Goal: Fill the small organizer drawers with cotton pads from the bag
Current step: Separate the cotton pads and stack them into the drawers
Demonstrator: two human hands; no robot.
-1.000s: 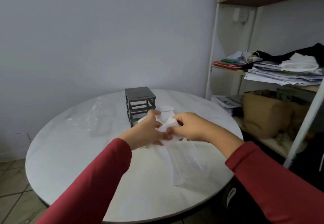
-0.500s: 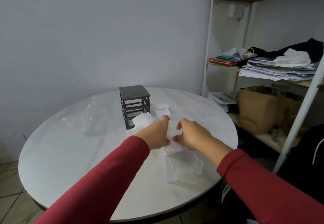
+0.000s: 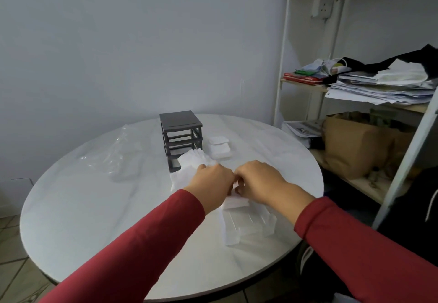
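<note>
Your left hand (image 3: 211, 181) and right hand (image 3: 260, 181) pinch the cotton pads (image 3: 237, 203), fingers curled; the clear drawer (image 3: 251, 228) lies just at 5 o'clock.

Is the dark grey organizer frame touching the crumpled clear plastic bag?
Apart. Head view shows bare tabletop between dark grey organizer frame and clear plastic bag.

The organizer frame (image 3: 181, 136) stands on the table (image 3: 94, 207), at 12 o'clock from the table centre. The plastic bag (image 3: 118, 153) lies at 9 o'clock from the frame, apart from it. A filled drawer (image 3: 219, 148) sits just beside the frame at 3 o'clock. Loose pads (image 3: 193, 160) lie against the frame at 5 o'clock. The pad stack (image 3: 237, 202) lies at 5 o'clock from these, under the left hand (image 3: 213, 181) and the right hand (image 3: 258, 181), whose fingers curl round it. Two clear drawers (image 3: 248, 226) touch the stack at 6 o'clock. The shelf unit (image 3: 355, 89) stands off the table at 3 o'clock.
</note>
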